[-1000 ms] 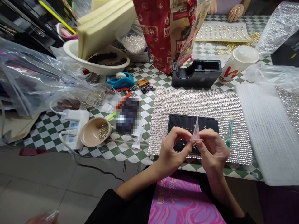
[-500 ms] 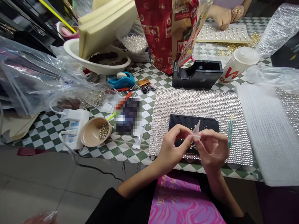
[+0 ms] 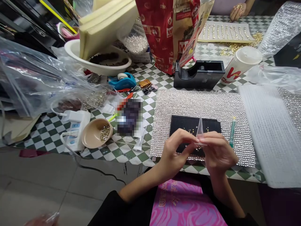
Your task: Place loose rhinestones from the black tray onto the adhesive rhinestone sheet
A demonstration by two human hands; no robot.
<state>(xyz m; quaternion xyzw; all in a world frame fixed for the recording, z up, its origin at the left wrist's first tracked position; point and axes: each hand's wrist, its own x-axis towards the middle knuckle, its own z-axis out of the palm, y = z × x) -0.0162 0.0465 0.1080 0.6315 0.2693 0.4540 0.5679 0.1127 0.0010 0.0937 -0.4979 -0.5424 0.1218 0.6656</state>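
Note:
Over a black ribbed tray point(image 3: 181, 124), both my hands meet at a small translucent tapered plastic tip point(image 3: 200, 128), its narrow end pointing up. My left hand point(image 3: 176, 150) comes from the left, thumb and forefinger pinched at the tip's base. On the other side my right hand point(image 3: 218, 152) is closed, with its fingertips gripping the base too. Small gold and clear rhinestones point(image 3: 191, 130) lie scattered on the tray, partly hidden by my hands. Beneath the tray is a sheet of silver rhinestones point(image 3: 197, 102). A green pen-like stick point(image 3: 232, 131) rests right of my right hand.
Behind the sheet stand a black tape dispenser point(image 3: 199, 75), a white cup point(image 3: 242, 64) and a red paper bag point(image 3: 157, 34). To the left are a beige bowl point(image 3: 90, 133) of stones and a power strip point(image 3: 78, 130). A co-worker's hand point(image 3: 237, 12) shows across the table.
My hands and the plastic tip have shifted slightly right, and the tip now stands more upright. Across the table, one of the co-worker's hands has left the view of the gold-dotted card.

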